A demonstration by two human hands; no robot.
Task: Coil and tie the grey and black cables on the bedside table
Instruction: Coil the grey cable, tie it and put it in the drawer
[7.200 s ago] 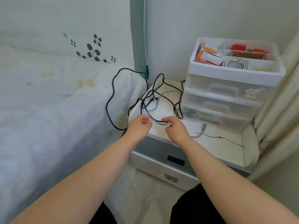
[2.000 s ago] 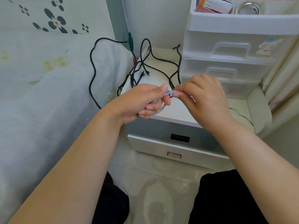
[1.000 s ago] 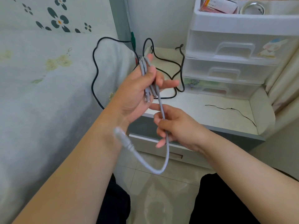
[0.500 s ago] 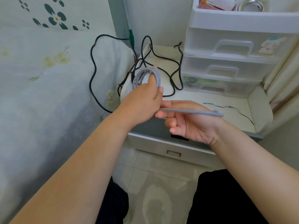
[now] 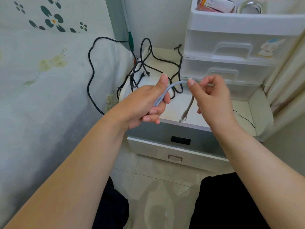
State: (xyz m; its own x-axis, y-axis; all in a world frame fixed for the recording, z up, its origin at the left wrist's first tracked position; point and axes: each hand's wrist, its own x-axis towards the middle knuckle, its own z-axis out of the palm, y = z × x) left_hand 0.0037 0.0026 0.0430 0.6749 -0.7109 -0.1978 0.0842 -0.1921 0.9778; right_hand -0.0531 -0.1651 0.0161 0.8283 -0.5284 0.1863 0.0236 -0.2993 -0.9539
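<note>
The grey cable [image 5: 166, 91] looks light, soft and springy, likely to uncoil unless pinched where its loops cross. At centre frame, the left hand [image 5: 145, 104] grips its thin, pale bundled loops; the right hand [image 5: 209, 96] pinches the free end, plug dangling. The black cable [image 5: 153, 63] sprawls tangled across the desk [image 5: 244, 113], upper centre.

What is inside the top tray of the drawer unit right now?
In the top tray a printed box and a metal ring show. The frame edge cuts off the rest.
</note>
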